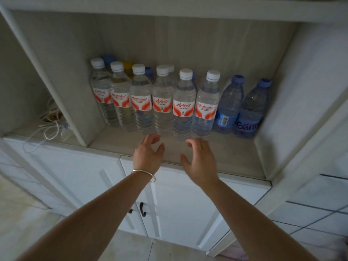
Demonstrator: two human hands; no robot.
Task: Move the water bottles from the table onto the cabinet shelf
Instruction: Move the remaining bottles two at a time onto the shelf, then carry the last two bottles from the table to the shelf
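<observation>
1. Left hand (148, 153): reached forward, fingers loosely curled, spread, empty.
2. Right hand (200, 159): alongside, palm inward, spread, empty.
3. Water bottles (162, 100): upright in rows on cabinet shelf (235, 157), just beyond fingertips.

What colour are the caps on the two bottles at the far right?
Light blue-purple caps, clearest in the head view.

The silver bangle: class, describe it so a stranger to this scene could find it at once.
Start at the open cabinet shelf lined with water bottles, where two bare arms reach in. The bangle circles the wrist of the left hand. The right hand wears nothing.
</observation>
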